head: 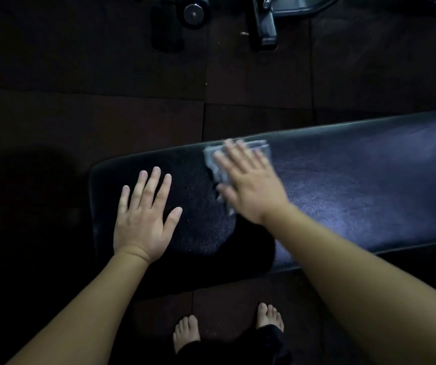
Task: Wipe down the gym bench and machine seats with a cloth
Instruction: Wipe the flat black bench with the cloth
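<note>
The bench (356, 185), a long black padded one, runs across the view from the left of centre out past the right edge, its rounded end at the left. The left hand (143, 222) lies palm down on that end, flat on the pad, fingers straight and a little fanned, thumb spread out to the right; it holds nothing. Its forearm comes up from the lower left corner, bare, the wrist nearly straight. The right hand (251, 188) lies further along and nearer the far edge of the pad, also palm down, fingers straight and pointing up and to the left, pressing flat on the cloth (212, 162). This hand is blurred. The cloth is grey, crumpled, pinned between palm and pad; it shows beyond the fingertips and along the thumb side, the rest hidden under the hand. No finger curls round it. The right forearm reaches in from the lower right corner, crossing the near edge of the bench. The two hands are near each other but apart. Below the bench two bare feet (185, 335) stand on the dark tiled floor (132, 101). Dark machine parts (264, 25) stand at the top edge.
</note>
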